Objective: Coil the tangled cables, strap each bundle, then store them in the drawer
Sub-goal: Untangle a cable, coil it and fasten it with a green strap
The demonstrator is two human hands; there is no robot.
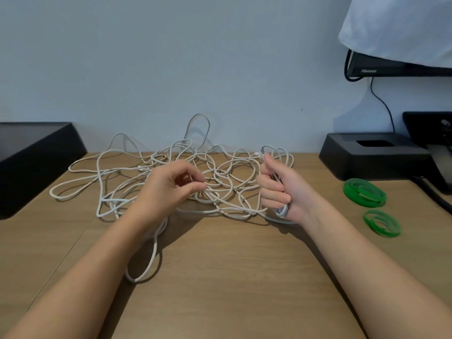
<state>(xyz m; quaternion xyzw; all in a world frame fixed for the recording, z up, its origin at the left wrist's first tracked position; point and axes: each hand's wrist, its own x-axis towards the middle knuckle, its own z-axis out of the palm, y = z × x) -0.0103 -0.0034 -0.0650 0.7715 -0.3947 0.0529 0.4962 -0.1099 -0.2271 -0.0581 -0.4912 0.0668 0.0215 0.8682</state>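
A loose tangle of white cables (102, 172) sprawls over the back middle of the wooden desk (232, 277), with one loop trailing toward me under my left forearm. My left hand (168, 187) hovers over the tangle and pinches a strand between thumb and fingertips. My right hand (281, 189) is closed in a fist around a small coil of white cable (282, 211), whose loops stick out above and below the fist. Two green straps, rolled into rings, lie at the right: a larger green strap (364, 192) and a smaller green strap (381, 223).
A black box (31, 155) stands at the left edge of the desk. A black stand (374, 157) and a phone-like device (430, 133) sit at the back right, with a black cord running along the right edge. A screen draped with white cloth (401, 28) hangs above.
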